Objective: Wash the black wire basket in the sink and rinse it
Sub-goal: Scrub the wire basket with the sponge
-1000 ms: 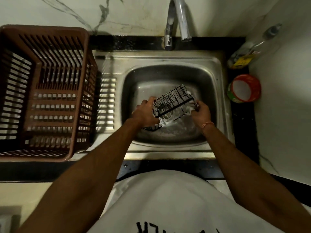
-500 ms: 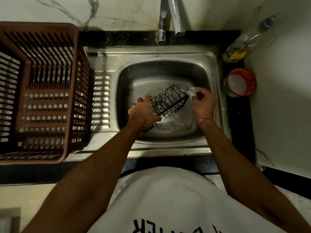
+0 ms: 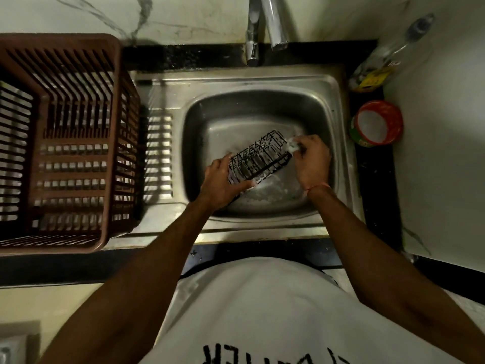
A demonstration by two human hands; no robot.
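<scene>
A small black wire basket (image 3: 258, 157) lies tilted on its side above the bowl of the steel sink (image 3: 338, 164), with white foam on its wires. My left hand (image 3: 220, 182) grips its lower left end. My right hand (image 3: 311, 160) holds a small pale scrubber (image 3: 293, 145) against the basket's upper right corner. Soapy water lies on the sink floor under the basket.
The tap (image 3: 273, 22) stands at the back of the sink, and no water shows from it. A brown plastic slatted crate (image 3: 60, 143) sits on the drainboard at left. A clear bottle (image 3: 380, 67) and a red round tub (image 3: 376, 123) stand on the black counter at right.
My right hand with the scrubber has moved from the basket's lower right side up to its upper right corner. The basket has turned a little in my left hand.
</scene>
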